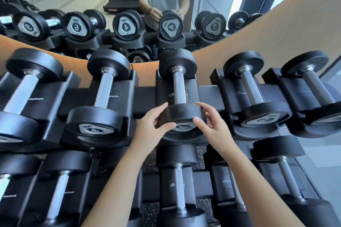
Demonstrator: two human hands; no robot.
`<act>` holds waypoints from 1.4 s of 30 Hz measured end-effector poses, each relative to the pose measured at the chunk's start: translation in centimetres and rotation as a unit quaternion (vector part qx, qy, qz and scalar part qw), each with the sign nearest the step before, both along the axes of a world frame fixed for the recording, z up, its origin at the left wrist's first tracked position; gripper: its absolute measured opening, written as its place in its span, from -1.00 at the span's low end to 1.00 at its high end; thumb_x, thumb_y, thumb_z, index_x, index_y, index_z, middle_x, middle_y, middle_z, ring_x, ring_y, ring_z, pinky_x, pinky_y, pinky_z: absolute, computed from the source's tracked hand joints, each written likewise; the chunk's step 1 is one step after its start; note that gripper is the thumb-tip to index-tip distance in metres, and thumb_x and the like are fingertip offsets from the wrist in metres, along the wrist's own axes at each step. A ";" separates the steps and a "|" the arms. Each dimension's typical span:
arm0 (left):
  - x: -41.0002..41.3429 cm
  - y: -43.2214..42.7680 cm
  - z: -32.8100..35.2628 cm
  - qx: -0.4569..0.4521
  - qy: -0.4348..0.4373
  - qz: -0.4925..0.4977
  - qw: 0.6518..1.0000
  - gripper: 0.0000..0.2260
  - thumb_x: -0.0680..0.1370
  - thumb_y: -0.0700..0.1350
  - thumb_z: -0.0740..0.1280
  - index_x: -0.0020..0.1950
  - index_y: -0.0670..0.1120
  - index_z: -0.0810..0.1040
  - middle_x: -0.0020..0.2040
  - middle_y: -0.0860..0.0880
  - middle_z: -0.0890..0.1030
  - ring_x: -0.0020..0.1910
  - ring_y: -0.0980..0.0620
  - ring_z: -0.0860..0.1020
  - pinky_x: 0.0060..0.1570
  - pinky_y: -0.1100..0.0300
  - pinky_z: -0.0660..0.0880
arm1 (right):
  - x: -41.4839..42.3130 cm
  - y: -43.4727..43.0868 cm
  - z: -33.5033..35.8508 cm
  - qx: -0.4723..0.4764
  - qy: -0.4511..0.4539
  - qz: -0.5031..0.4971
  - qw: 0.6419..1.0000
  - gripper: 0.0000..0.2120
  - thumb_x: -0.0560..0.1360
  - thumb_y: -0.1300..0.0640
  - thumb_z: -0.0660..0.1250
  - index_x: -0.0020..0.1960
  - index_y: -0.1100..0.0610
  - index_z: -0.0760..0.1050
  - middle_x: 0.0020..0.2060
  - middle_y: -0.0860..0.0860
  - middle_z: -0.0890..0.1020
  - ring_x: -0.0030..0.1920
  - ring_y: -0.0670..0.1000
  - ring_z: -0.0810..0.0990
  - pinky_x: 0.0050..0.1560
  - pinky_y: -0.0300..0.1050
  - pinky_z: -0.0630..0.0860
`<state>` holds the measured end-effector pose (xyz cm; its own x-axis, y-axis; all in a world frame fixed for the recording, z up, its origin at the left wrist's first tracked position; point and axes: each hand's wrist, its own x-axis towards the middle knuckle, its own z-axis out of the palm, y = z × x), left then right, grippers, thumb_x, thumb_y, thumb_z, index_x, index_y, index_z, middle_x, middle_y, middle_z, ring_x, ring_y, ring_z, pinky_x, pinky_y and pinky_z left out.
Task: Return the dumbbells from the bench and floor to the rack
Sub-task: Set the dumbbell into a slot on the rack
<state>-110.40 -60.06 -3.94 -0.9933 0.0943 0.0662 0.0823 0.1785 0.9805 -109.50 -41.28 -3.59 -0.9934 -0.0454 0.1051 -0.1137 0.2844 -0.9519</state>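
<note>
A black dumbbell point(178, 86) with a knurled steel handle lies in the middle saddle of the rack's upper row point(145, 96). Its near head points toward me. My left hand point(154, 122) grips that near head from the left, thumb across its face. My right hand point(210, 125) grips the same head from the right. Both hands pinch the rim of the head. The far head rests against the back of the saddle.
Other dumbbells point(103, 97) fill the neighbouring saddles left and right, and a lower row point(179, 186) sits below my forearms. A mirror point(110, 5) behind the rack reflects the dumbbell ends, a person's torso and treadmills. Speckled floor shows between the rows.
</note>
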 end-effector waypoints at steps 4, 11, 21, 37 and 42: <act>0.1 0.1 -0.8 0.003 0.004 0.007 1.000 -0.51 0.42 -0.36 0.36 0.28 -0.01 0.41 0.25 -0.05 0.51 0.22 0.07 0.47 0.28 0.23 0.37 | -0.2 0.2 0.3 0.115 0.046 -0.006 0.992 -0.64 0.46 0.06 0.31 0.21 -0.20 0.35 0.04 0.05 0.51 -0.08 0.04 0.48 0.02 -0.20 0.36; -0.6 0.4 -0.8 -0.024 0.049 0.015 0.998 -0.57 0.36 -0.37 0.41 0.08 0.05 0.45 0.00 0.13 0.55 0.03 0.21 0.51 -0.01 0.47 0.43 | -0.2 0.2 -0.2 0.044 0.025 -0.021 0.998 -0.69 0.50 0.15 0.26 0.15 -0.18 0.37 0.13 0.16 0.53 0.07 0.21 0.51 0.18 0.05 0.43; -1.1 0.3 0.7 -0.169 0.136 0.036 0.976 -0.62 0.33 -0.22 0.47 0.11 -0.04 0.54 0.02 0.11 0.56 0.00 0.08 0.52 0.06 0.19 0.42 | 0.5 -0.6 -2.5 -0.214 -0.021 0.003 0.977 -0.69 0.43 0.02 0.22 0.17 -0.10 0.42 0.07 -0.15 0.56 0.07 -0.16 0.54 0.17 -0.07 0.47; -0.8 -0.6 -2.0 0.004 0.058 -0.032 0.998 -0.60 0.47 -0.33 0.29 0.21 0.05 0.40 0.16 -0.01 0.52 0.10 0.21 0.49 0.04 0.45 0.42 | -0.3 -1.7 2.6 0.286 0.156 -0.020 0.945 -0.57 0.42 0.14 0.39 0.27 0.08 0.45 0.07 0.03 0.53 -0.21 -0.07 0.38 -0.16 -0.30 0.27; -1.1 -0.1 -0.8 -0.130 0.111 -0.027 0.985 -0.59 0.44 -0.23 0.35 0.24 0.07 0.43 0.14 0.06 0.52 0.12 0.01 0.50 0.15 0.00 0.47 | 0.0 -0.4 1.3 0.158 0.112 -0.049 0.980 -0.62 0.42 0.20 0.37 0.21 0.02 0.46 -0.02 -0.22 0.44 -0.13 -0.21 0.45 -0.13 -0.43 0.31</act>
<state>-111.48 -60.14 -4.74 -0.9502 0.1895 0.2473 0.3055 0.4111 0.8589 -109.48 -41.72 -2.31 -0.9485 -0.0163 0.3164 -0.2664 0.5814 -0.7688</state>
